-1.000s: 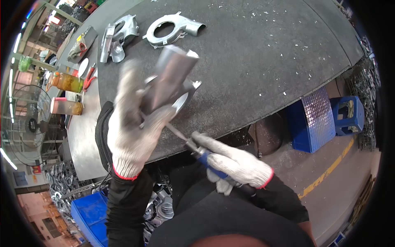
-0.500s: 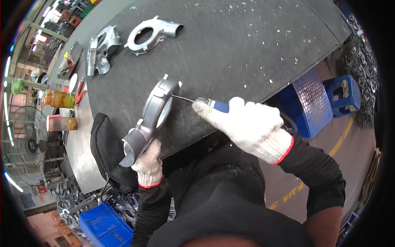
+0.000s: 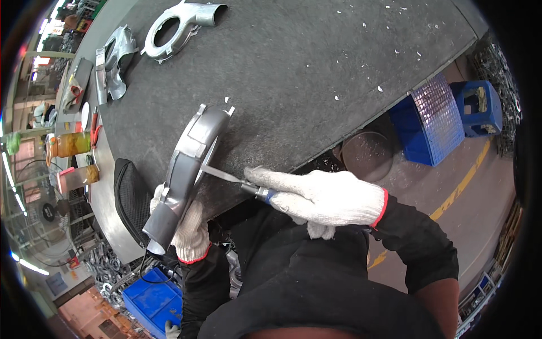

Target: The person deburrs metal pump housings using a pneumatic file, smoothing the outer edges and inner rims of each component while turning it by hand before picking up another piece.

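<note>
The left hand point(image 3: 189, 234) had tipped the grey casting point(image 3: 189, 164) edge-on at the bench point(image 3: 316, 73) rim. The right hand point(image 3: 327, 198), at three o'clock, gripped a blade tool point(image 3: 226, 175), probably scraping its inner edge

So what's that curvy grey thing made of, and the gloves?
The curved grey housing part looks like cast metal: dull silver with soft shine and thin rough edges. The white knitted gloves on the left hand and right hand look like cotton, ribbed weave showing, with red-trimmed cuffs.
</note>
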